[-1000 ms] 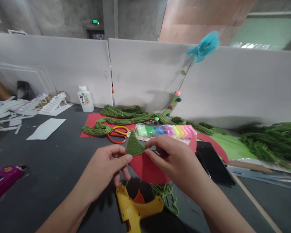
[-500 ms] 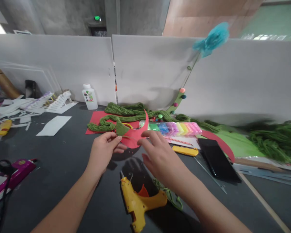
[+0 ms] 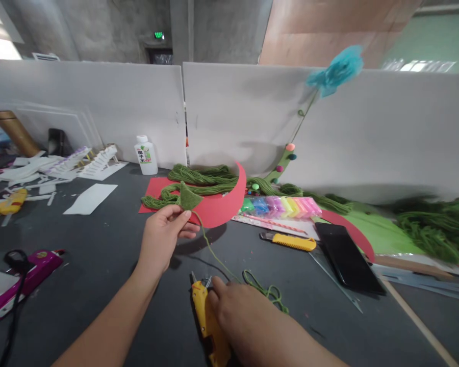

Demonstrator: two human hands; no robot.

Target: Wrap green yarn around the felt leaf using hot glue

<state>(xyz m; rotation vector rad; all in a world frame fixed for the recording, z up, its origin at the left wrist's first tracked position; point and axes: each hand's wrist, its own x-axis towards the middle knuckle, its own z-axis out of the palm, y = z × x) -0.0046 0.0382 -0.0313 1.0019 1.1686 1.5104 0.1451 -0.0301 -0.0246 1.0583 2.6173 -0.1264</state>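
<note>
My left hand (image 3: 166, 232) pinches a red paper crescent (image 3: 224, 206) near its left end, which is covered in green yarn (image 3: 189, 198). From that end a loose green strand (image 3: 216, 255) runs down to a small tangle (image 3: 270, 293) on the table. My right hand (image 3: 239, 311) is closed over the handle side of a yellow hot glue gun (image 3: 201, 303), which lies with its nozzle pointing away. Its fingertips curl beside the gun's body, and the trigger and handle are hidden under the hand.
Green yarn skeins (image 3: 202, 174) lie on red paper (image 3: 153, 186) behind. To the right are colourful clay packs (image 3: 283, 206), a yellow utility knife (image 3: 292, 241) and a black phone (image 3: 346, 255). A white bottle (image 3: 146, 155) stands by the partition; a magenta device (image 3: 32, 275) is at left.
My right hand has left the crescent and yarn strand and come down onto the glue gun. My left hand keeps its pinch, and the crescent now shows more fully.
</note>
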